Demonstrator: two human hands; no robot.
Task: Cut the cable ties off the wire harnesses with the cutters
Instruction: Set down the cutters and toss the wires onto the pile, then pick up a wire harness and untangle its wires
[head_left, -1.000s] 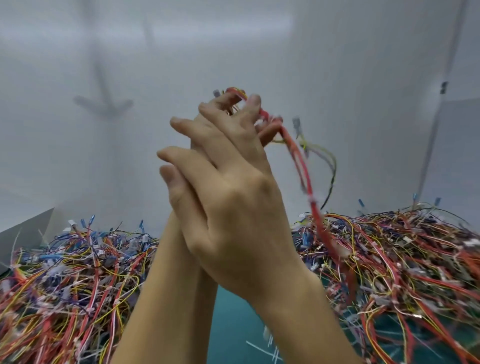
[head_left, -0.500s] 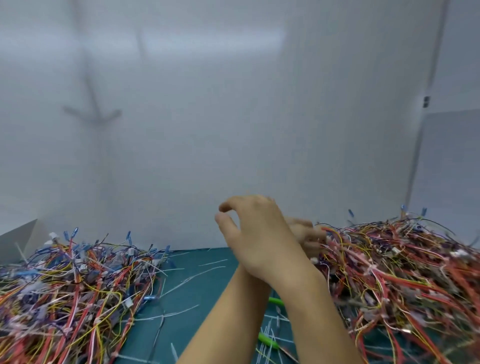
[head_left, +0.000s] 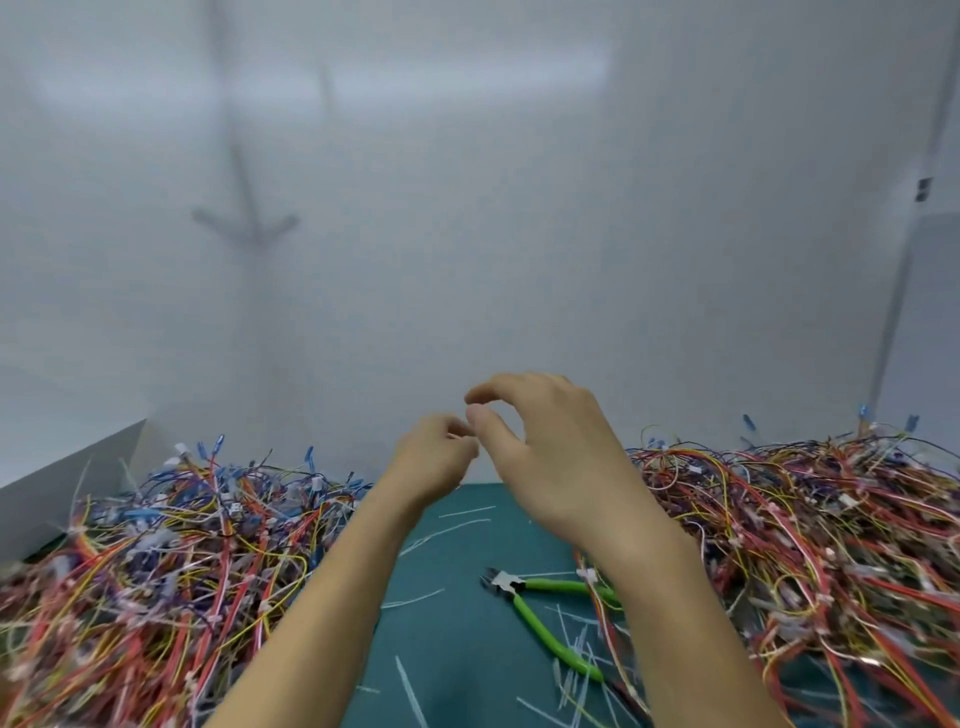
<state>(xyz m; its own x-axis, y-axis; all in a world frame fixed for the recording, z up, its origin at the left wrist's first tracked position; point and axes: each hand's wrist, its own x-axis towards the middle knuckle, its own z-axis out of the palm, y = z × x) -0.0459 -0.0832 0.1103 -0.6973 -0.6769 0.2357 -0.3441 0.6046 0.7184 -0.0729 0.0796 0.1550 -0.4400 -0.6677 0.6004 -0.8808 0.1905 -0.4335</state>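
Cutters lie untouched on mat; right hand relaxed, empty; left hand curled, can't tell if holding anything.

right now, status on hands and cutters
Right hand empty, loosely curled; left hand curled, contents unclear. Cutters lie unheld on the mat. Stray wires cross their handles.

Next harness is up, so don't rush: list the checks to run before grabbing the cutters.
1. Cutters lying unheld on the green mat: ok.
2. Right hand free: ok, fingers loosely curled, holding nothing.
3. Left hand free: cannot tell, fingers curled and blurred.
4. Cutter handles clear: not ok, wires from the right harness pile cross them.
5. Harness picked for cutting: not ok, none visibly held.
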